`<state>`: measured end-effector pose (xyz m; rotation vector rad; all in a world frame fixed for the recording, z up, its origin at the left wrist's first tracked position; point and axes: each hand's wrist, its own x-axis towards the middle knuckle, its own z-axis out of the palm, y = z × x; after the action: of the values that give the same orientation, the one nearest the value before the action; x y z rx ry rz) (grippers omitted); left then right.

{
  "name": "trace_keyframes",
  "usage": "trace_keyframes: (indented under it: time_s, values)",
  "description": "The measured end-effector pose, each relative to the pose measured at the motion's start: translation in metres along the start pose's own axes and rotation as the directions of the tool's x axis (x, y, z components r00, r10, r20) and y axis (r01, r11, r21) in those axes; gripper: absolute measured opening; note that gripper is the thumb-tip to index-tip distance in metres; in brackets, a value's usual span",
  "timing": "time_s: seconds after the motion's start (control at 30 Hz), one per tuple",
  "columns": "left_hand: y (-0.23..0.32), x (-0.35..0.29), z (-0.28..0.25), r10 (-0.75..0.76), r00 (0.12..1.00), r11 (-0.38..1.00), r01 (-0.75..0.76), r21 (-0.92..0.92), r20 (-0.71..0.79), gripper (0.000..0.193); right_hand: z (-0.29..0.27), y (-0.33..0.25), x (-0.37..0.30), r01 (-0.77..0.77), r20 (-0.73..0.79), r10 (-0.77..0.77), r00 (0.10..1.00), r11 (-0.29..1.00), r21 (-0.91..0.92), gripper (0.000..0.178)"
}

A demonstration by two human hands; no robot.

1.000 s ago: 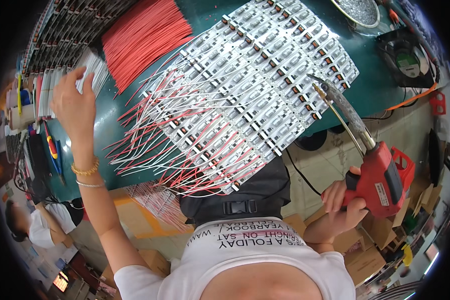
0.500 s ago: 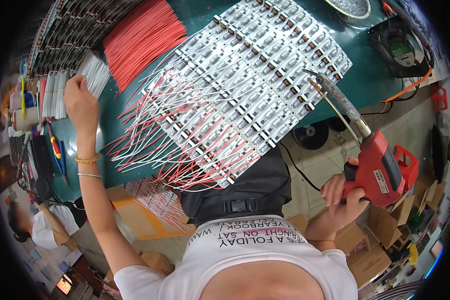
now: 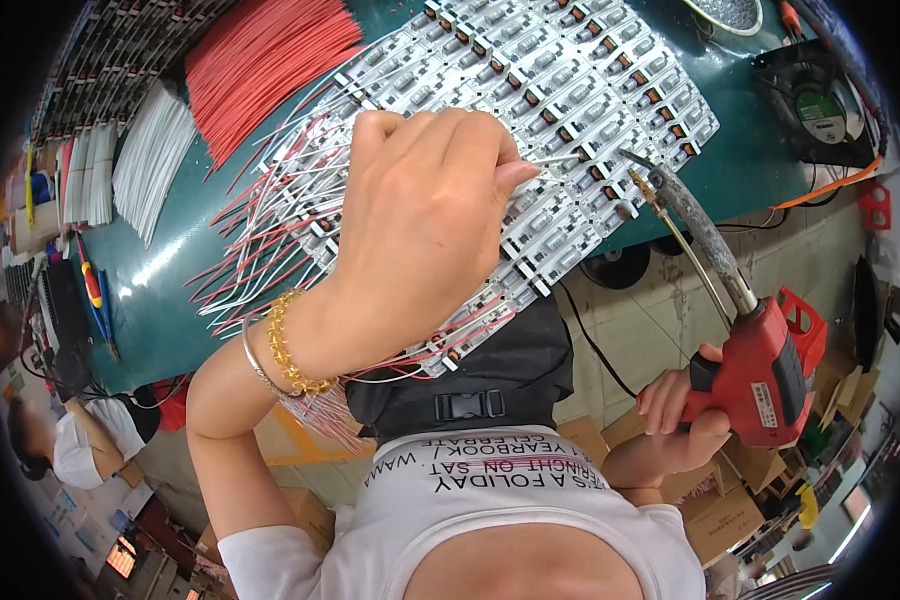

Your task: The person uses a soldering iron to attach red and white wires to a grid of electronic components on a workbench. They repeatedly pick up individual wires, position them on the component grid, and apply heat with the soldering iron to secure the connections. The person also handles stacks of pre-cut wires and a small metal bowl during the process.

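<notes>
My left hand [image 3: 425, 215] is over the panel of small circuit boards [image 3: 560, 85], its fingers pinched on a white wire [image 3: 558, 161]. The wire's tip points right, close to the boards' pads. With my right hand [image 3: 680, 415] I grip a red soldering gun [image 3: 765, 370] by its handle. Its dark tip [image 3: 642, 160] and the thin brass tube [image 3: 670, 220] beside it hover just over the panel's right part. Red and white wires [image 3: 260, 260] stick out from the panel's left rows, partly hidden by my left hand and forearm.
Bundles of red wires [image 3: 260, 70] and white wires [image 3: 155, 160] lie on the green table [image 3: 170, 320]. Nearby are a screwdriver [image 3: 91, 285], a dish of grey bits [image 3: 730, 14] and a fan [image 3: 818, 105]. Cardboard boxes [image 3: 720, 525] stand below; another person [image 3: 95, 440] sits at left.
My left hand has come from the white wire bundle rightward over the panel, bringing a white wire. The soldering gun has shifted only slightly in the picture.
</notes>
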<state>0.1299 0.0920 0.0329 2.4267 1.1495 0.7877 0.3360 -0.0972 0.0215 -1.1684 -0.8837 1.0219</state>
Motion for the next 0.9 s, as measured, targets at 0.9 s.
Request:
trace_keyframes:
  time_s: [0.9]
  values:
    - [-0.002, -0.01, 0.015, 0.047, 0.994, 0.996, -0.039, 0.077, -0.101, 0.012, 0.014, -0.003, 0.002, -0.03, -0.004, 0.03, 1.0, 0.975, -0.219, 0.075]
